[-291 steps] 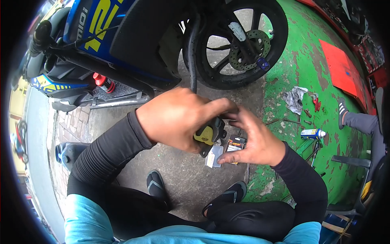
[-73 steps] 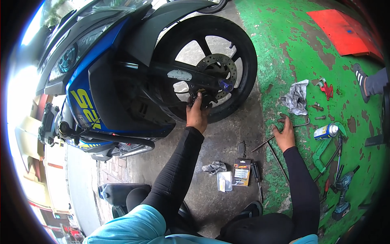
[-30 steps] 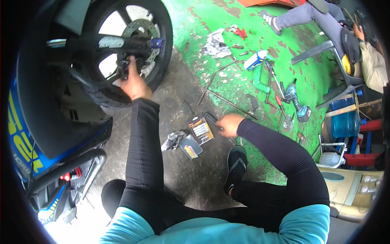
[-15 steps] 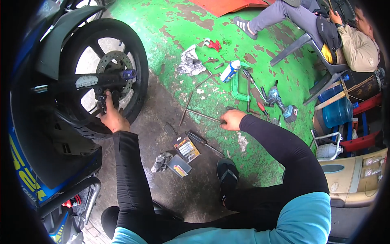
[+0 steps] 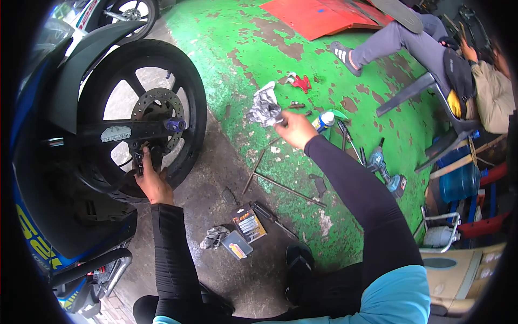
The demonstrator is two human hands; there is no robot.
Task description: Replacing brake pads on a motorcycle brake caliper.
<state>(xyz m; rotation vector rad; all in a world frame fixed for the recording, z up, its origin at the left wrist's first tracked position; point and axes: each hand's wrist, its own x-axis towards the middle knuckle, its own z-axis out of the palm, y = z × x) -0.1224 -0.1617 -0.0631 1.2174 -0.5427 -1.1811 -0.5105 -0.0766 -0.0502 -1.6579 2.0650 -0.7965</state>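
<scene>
My left hand point(image 5: 155, 183) is wrapped round the dark brake caliper point(image 5: 141, 156), below the swingarm point(image 5: 89, 133) and beside the drilled brake disc point(image 5: 171, 100) of the motorcycle wheel point(image 5: 195, 116). One finger points upward along the caliper. Farther right, my right hand point(image 5: 298, 131) reaches over the floor with its fingers pinched on the edge of a crumpled grey-white rag point(image 5: 263, 105); the fingertips are partly hidden. A T-handle wrench point(image 5: 288, 189) lies nearer to me on the floor. Part of a thin metal bar point(image 5: 274, 141) shows below my right hand.
A spray can point(image 5: 325, 120), a cordless drill point(image 5: 386, 170) and a red item point(image 5: 300, 82) lie on the green floor. Closer are a carded tool set point(image 5: 250, 223), a small box point(image 5: 237, 245) and another rag point(image 5: 214, 237). A person point(image 5: 386, 43) sits at the far right on a grey chair point(image 5: 407, 94).
My right hand has let go of the T-handle wrench and moved up and left to the rag. My left hand stays on the caliper. The whole view has shifted slightly.
</scene>
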